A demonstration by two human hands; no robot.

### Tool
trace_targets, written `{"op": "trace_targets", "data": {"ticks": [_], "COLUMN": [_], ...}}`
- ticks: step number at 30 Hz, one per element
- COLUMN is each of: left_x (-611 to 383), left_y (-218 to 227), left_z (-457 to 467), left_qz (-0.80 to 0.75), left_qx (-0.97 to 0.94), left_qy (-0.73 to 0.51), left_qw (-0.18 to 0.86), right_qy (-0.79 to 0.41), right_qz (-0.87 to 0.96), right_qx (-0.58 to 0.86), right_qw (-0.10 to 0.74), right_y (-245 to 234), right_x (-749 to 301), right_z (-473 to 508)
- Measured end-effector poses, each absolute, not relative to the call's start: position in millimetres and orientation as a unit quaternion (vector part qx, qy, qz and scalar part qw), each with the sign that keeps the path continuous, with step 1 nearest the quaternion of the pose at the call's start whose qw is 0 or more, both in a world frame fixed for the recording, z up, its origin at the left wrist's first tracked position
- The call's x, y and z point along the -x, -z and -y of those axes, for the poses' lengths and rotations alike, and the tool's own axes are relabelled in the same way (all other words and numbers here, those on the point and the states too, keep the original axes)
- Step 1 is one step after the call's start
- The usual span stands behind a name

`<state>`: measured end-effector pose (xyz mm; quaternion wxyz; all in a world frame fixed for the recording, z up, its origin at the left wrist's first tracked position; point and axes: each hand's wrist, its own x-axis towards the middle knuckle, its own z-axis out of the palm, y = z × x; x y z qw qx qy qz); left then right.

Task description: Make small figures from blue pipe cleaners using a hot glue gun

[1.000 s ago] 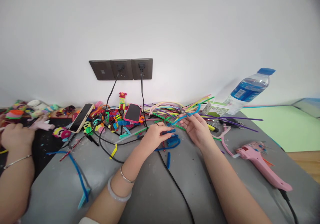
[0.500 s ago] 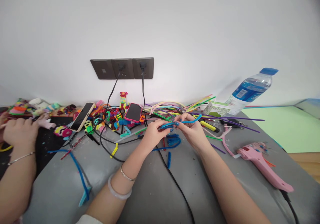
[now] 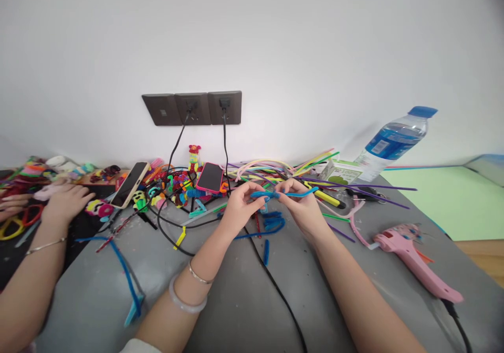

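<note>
A bundle of blue pipe cleaners (image 3: 303, 193) is pinched between both hands above the middle of the table. My left hand (image 3: 242, 209) grips its left part with thumb and fingers. My right hand (image 3: 301, 206) holds it close beside, fingertips almost meeting the left ones, and one blue end sticks out to the right. Just below the hands lie folded blue pipe cleaner pieces (image 3: 273, 221) and a short blue piece (image 3: 266, 252). Farther left on the table rests a long bent blue pipe cleaner (image 3: 125, 269) with a light blue part at its end.
A pink glue gun (image 3: 417, 266) lies at right, near a water bottle (image 3: 396, 143) and small box (image 3: 342, 172). Loose pipe cleaners (image 3: 268, 172), two phones (image 3: 210, 177) and small figures line the wall. Black cables (image 3: 275, 285) cross the table. Another person's hand (image 3: 66, 201) is at left, by scissors (image 3: 23, 221).
My fingers have shifted along the blue bundle, and the hands have drawn slightly closer together. At left, the other person's hand has moved right and flattened out, uncovering the scissors.
</note>
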<state>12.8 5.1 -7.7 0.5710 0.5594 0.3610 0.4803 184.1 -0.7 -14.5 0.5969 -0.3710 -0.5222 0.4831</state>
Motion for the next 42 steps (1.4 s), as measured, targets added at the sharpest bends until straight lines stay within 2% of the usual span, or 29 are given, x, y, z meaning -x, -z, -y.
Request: {"op": "trace_targets", "data": {"ticks": [12,25,42], "left_x": [-13.4,-15.5,-15.1], "left_y": [7.0,7.2,5.5], "left_z": [-4.2,-3.2,-2.0], "left_qz": [-0.377,-0.33,-0.348], "left_qx": [-0.58,-0.489,-0.471], "left_qy": [-0.478,-0.503,-0.509], "left_qw": [0.542,0.631,0.631], "right_qy": [-0.492,-0.511,-0.497], "right_qz": [0.516,0.511,0.54], "right_qx": [0.345,0.35,0.35], "right_qw": [0.61,0.596,0.582], "right_y": [15.0,17.5,15.1], "right_x": [-179.5,-183.2,-181.8], "right_z": [2.6,1.7,3.4]}}
